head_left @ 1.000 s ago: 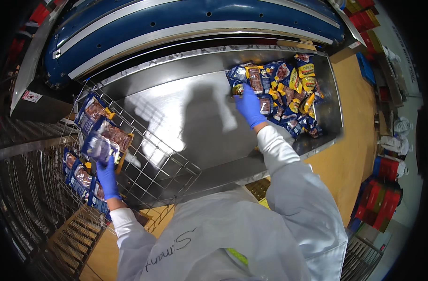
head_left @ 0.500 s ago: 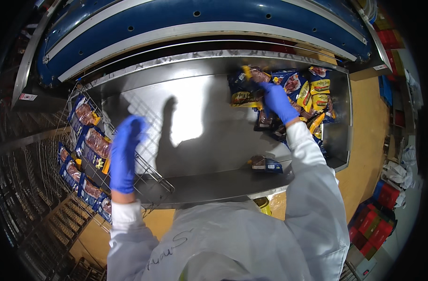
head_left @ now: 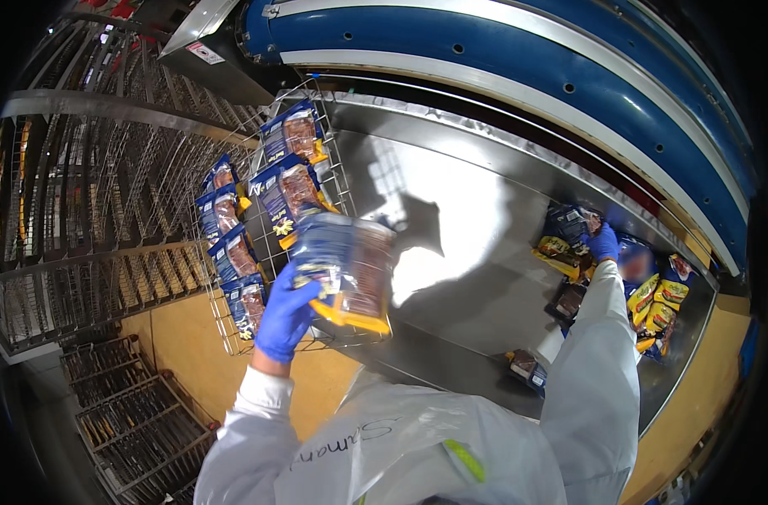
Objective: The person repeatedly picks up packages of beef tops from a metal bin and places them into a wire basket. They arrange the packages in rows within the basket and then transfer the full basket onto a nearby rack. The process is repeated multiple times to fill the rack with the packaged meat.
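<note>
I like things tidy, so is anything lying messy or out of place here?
Yes. One packet lies alone near the front edge of the steel table, apart from the jumbled pile of packets where the right hand reaches. The packets in the wire basket sit in neat rows, and the left hand holds another packet.

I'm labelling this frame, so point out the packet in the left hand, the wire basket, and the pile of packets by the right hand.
packet (head_left: 350,273), head view, middle of its clear front.
wire basket (head_left: 233,341), head view, lower front corner of the wire rim.
pile of packets (head_left: 662,299), head view, a yellow packet at its right side.
</note>
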Available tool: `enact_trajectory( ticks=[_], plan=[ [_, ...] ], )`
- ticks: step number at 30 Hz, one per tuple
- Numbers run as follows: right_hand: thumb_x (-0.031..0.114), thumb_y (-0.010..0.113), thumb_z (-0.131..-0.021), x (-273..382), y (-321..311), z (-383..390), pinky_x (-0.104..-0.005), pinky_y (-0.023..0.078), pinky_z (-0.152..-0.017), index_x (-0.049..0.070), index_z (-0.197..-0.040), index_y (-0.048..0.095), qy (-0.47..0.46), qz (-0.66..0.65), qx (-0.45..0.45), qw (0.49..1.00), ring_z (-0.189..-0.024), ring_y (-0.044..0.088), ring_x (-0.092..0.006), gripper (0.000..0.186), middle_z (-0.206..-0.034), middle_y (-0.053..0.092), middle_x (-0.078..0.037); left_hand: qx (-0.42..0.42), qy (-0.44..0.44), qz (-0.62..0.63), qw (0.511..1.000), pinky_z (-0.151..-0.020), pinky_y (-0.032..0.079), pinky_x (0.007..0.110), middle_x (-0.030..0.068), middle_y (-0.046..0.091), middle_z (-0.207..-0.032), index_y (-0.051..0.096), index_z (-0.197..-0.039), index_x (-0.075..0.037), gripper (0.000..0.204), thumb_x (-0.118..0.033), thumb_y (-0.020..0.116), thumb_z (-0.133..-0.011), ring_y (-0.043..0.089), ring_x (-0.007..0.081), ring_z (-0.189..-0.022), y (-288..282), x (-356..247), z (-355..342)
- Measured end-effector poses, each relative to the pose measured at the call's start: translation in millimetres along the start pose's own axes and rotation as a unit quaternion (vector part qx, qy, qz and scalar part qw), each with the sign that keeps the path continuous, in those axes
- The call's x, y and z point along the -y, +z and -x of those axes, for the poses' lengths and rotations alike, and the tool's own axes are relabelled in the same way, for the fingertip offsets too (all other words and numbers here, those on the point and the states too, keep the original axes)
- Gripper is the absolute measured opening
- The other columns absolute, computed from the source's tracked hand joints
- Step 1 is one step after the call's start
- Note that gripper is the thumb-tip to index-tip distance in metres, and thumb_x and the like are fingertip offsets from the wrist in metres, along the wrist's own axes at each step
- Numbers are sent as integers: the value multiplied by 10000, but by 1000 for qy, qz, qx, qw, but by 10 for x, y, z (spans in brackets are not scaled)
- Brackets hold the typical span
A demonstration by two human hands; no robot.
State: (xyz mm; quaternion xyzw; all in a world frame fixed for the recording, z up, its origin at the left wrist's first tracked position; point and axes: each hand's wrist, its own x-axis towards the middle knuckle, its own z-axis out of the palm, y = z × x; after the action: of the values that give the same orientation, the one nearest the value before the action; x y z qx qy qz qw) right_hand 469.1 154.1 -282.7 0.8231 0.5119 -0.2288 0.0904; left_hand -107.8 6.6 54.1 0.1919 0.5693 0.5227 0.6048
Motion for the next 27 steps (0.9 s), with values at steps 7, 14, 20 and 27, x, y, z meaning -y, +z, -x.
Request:
enact_trajectory(
  ticks=[7, 14, 20, 27],
  plan=[
    [381, 693, -717, 546, -287, 502, -433, 500, -746, 20, -1006, 641, -137, -41, -62, 988, -852, 628, -392, 465, -895, 655, -226, -134, -102, -269, 948, -669, 496, 257, 44, 652, -969, 608, -1089, -32, 358, -284, 669, -841, 627, 115, -796, -1516, 670, -360],
    [170, 652, -743, 2166, -1194, 2178, -379, 490, -739, 47, -1094, 598, -328, -214, -4, 920, -821, 633, -326, 376, -916, 655, -164, -125, 146, -184, 964, -727, 497, 248, 57, 665, -972, 614, -1057, 9, 222, -115, 625, -873, 620, 117, -793, -1004, 427, -495],
    [156, 736, -755, 3230, -1718, 3565, -257, 481, -772, 20, -1080, 603, -361, -466, 98, 802, -836, 593, -92, 376, -940, 663, -60, -144, -59, -728, 667, -788, 500, 406, 227, 653, -941, 585, -1030, 39, 620, -549, 551, -839, 646, 337, -884, -1359, 632, -770],
    [175, 722, -790, 3788, -1419, 4610, -271, 493, -822, -11, -1133, 548, -295, -628, 219, 686, -902, 603, -120, 428, -997, 640, -81, -183, 75, -578, 792, -799, 482, 409, 259, 649, -906, 634, -948, 75, 663, -566, 595, -785, 628, 380, -902, -1943, -39, -1776]
  ],
)
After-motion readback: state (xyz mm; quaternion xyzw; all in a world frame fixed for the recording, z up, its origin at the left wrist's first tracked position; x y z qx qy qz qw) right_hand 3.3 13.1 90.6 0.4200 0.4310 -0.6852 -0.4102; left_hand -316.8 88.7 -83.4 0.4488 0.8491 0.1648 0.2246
